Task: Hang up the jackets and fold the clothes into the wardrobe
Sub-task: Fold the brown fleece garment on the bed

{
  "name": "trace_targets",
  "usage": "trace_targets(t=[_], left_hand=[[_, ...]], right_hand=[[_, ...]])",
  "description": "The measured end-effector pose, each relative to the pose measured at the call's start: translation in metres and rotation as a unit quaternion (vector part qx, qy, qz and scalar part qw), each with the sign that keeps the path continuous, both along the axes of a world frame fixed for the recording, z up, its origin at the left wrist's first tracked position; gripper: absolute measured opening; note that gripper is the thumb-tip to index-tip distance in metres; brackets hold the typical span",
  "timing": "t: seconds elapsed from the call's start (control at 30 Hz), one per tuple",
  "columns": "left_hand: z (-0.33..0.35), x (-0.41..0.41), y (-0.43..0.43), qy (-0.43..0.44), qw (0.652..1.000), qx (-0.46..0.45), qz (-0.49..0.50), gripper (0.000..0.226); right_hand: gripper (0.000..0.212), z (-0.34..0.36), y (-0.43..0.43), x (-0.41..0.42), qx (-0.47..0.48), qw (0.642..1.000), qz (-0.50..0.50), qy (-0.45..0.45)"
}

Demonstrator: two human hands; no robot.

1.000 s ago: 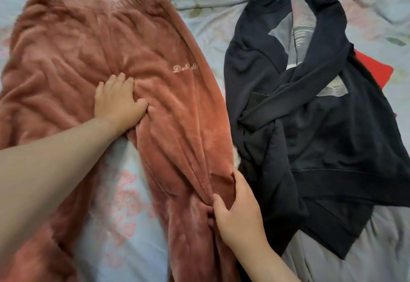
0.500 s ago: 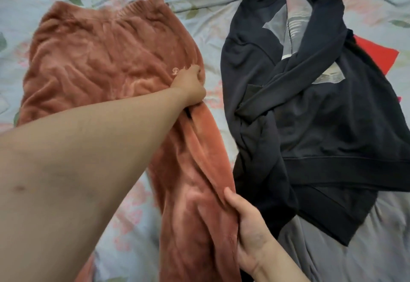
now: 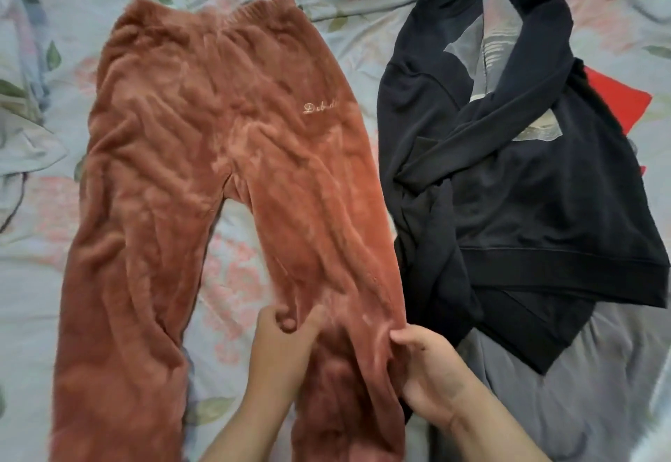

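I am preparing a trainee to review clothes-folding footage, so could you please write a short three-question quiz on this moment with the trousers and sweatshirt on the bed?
1. True or false: the rust fleece trousers are already folded in half.
2. What do the left hand and the right hand both grip?
A. The trouser leg nearer the black sweatshirt
B. The sweatshirt's hem
C. The trouser waistband
3. Fill in: the clothes lie on a pale bedsheet with a ____ print.

Key: 1 false, they lie flat with the legs apart; 2 A; 3 floral.
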State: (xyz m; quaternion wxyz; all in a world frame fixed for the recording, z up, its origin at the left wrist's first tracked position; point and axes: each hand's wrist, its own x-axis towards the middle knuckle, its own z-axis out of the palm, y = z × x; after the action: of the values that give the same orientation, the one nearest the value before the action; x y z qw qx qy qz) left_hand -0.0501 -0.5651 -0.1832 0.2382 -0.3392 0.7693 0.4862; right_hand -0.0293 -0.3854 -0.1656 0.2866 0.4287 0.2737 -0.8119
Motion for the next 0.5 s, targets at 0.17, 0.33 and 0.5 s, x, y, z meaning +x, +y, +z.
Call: trace_targets(t=[0.17,0.33,0.5], left_hand=[[-0.012,0.043,-0.011,-0.064,0.994,0.04,-0.082,0.003],[0.0,0.037,-0.037,-0.067,0.937,0.264,0.217,0.012],[0.015,0.084,-0.047,-0.14,0.953,0.268,-0.005,0.03]], right_hand=[[0.026,-0.001,-0.003,0.004,0.149,0.971,0.187,0.021],[0.023,-0.003,-0.002,0.016,0.207,0.964,0.164,0.009],[0.049,0.013,-0.005,0.042,0.1,0.958,0.252,0.093]])
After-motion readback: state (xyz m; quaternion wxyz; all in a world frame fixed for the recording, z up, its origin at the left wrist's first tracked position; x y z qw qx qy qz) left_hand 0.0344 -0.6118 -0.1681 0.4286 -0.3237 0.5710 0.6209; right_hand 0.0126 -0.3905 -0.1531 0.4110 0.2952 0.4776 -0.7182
